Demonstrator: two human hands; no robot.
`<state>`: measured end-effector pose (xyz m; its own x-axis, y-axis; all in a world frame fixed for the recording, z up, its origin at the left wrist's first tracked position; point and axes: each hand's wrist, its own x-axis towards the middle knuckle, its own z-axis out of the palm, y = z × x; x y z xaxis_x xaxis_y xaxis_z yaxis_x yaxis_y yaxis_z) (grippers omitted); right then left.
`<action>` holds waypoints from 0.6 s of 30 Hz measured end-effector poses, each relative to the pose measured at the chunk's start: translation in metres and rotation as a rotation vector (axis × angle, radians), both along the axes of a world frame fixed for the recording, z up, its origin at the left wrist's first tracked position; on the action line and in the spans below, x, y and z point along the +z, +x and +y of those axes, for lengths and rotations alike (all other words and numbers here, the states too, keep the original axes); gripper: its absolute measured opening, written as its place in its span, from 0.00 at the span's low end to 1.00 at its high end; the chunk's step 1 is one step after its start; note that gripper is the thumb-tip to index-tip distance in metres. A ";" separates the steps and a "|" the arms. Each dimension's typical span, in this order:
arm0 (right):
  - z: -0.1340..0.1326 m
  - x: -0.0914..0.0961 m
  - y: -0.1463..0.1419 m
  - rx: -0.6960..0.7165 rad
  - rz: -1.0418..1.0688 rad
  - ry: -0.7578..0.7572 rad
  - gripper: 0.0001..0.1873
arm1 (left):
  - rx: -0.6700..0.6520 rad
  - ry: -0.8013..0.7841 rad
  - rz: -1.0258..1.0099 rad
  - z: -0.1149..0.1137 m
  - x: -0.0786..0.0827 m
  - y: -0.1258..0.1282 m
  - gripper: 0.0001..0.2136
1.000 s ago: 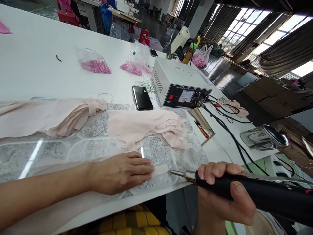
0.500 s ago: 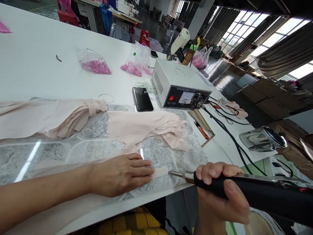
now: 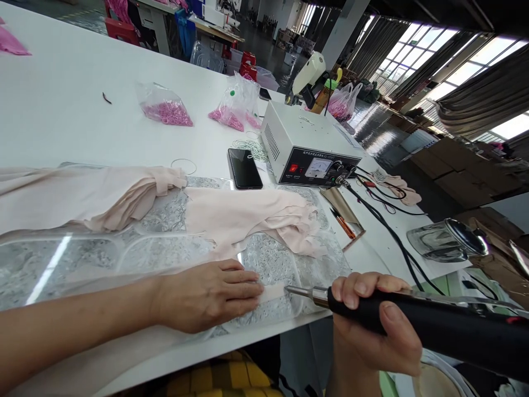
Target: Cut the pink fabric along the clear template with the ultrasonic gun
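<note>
My left hand (image 3: 219, 295) lies flat, fingers stretched out, over a pale pink fabric strip (image 3: 273, 293) on the marbled mat (image 3: 268, 259). The strip's end sticks out past my fingertips. My right hand (image 3: 374, 320) is wrapped round the black handle of an ultrasonic cutter (image 3: 438, 325), whose metal tip points left and meets the end of the strip. Just beyond my left hand lies a bunched pile of pale pink fabric pieces (image 3: 248, 215). A larger folded stack of the same fabric (image 3: 91, 193) is at the left.
Behind the fabric are a phone (image 3: 245, 168), a control box (image 3: 309, 143) with black cables, and bags of pink bits (image 3: 165, 107). To the right stand a tray with pens (image 3: 343, 220) and a lidded glass mug (image 3: 442, 240). The table's front edge runs below my hands.
The view has shifted slightly, so the background sits a little further right. Both hands and the cutter's tip stay in nearly the same place at the strip's end.
</note>
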<state>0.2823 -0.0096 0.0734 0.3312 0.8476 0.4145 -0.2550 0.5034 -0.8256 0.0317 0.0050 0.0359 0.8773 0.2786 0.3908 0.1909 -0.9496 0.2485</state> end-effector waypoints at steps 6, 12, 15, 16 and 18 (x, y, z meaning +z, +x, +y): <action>0.001 0.000 -0.001 -0.008 0.026 -0.010 0.07 | -0.002 0.018 0.009 0.000 0.000 0.000 0.18; 0.003 -0.002 -0.002 0.010 0.025 0.005 0.07 | -0.007 0.015 0.009 -0.001 0.000 0.000 0.17; 0.003 -0.003 -0.003 0.008 0.020 0.001 0.06 | -0.005 0.014 0.005 -0.001 -0.002 0.000 0.16; 0.003 -0.003 -0.003 0.004 0.017 0.003 0.06 | -0.006 0.018 0.004 -0.001 -0.002 0.000 0.16; 0.004 -0.003 -0.004 -0.002 0.013 0.005 0.06 | -0.003 0.029 0.000 -0.001 -0.002 0.000 0.16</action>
<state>0.2787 -0.0060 0.0705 0.3385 0.8448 0.4144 -0.2643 0.5080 -0.8198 0.0320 0.0038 0.0343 0.8782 0.2646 0.3984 0.1884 -0.9570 0.2204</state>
